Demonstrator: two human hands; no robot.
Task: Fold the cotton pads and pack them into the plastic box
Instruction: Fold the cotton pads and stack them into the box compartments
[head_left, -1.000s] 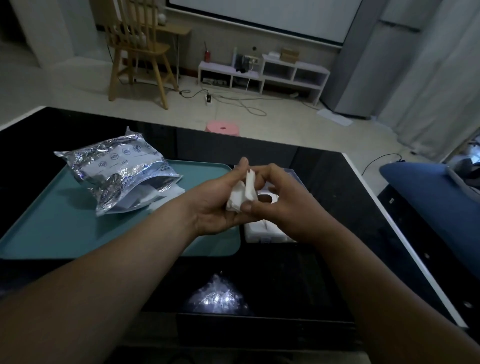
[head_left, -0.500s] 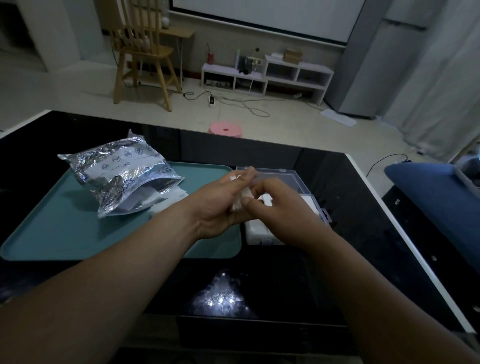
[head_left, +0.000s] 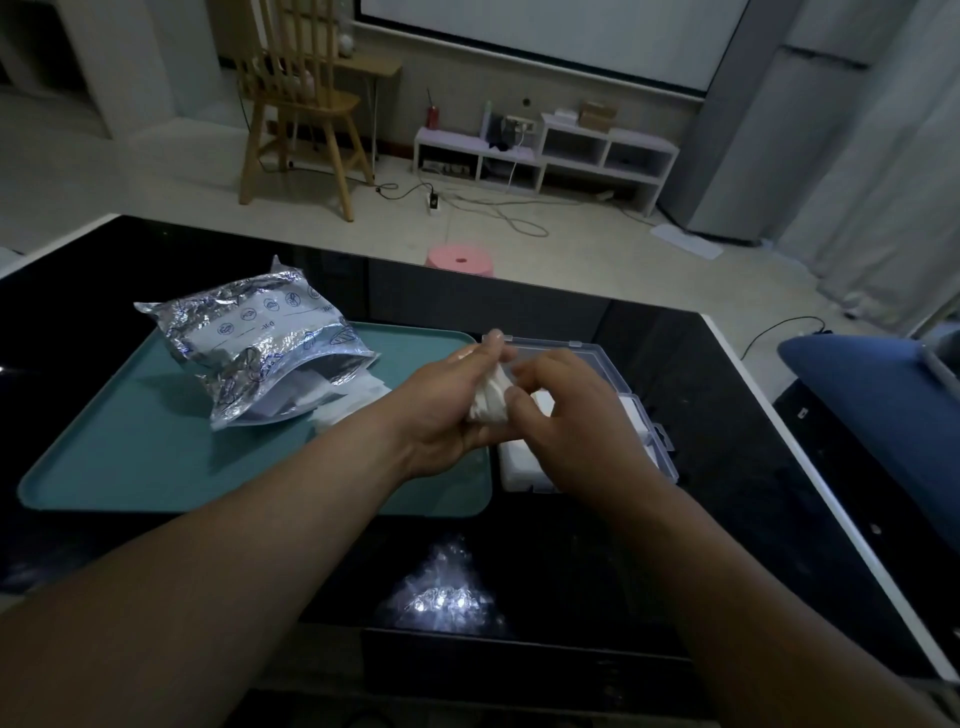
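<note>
A small white cotton pad (head_left: 491, 397), folded and bunched, sits between both hands above the near edge of the clear plastic box (head_left: 655, 441). My left hand (head_left: 444, 410) cradles the pad from the left, fingers curled round it. My right hand (head_left: 566, 415) pinches its right side with thumb and fingers. The box stands open on the black table, with white folded pads (head_left: 522, 465) inside, mostly hidden by my right hand. A silver foil pouch (head_left: 254, 345) lies on the teal tray (head_left: 130, 457), and loose white pads (head_left: 332, 397) spill from its mouth.
The black glossy table (head_left: 727, 441) has a white edge at the right, beside a blue cushion (head_left: 872, 384). Beyond the table are a pink stool (head_left: 460, 259), a wooden chair (head_left: 298, 104), a low white shelf (head_left: 545, 148) and cables on the floor.
The upright pad has been pressed down and bunched smaller between the hands. Both hands stayed together over the box's left edge and the view drifted slightly.
</note>
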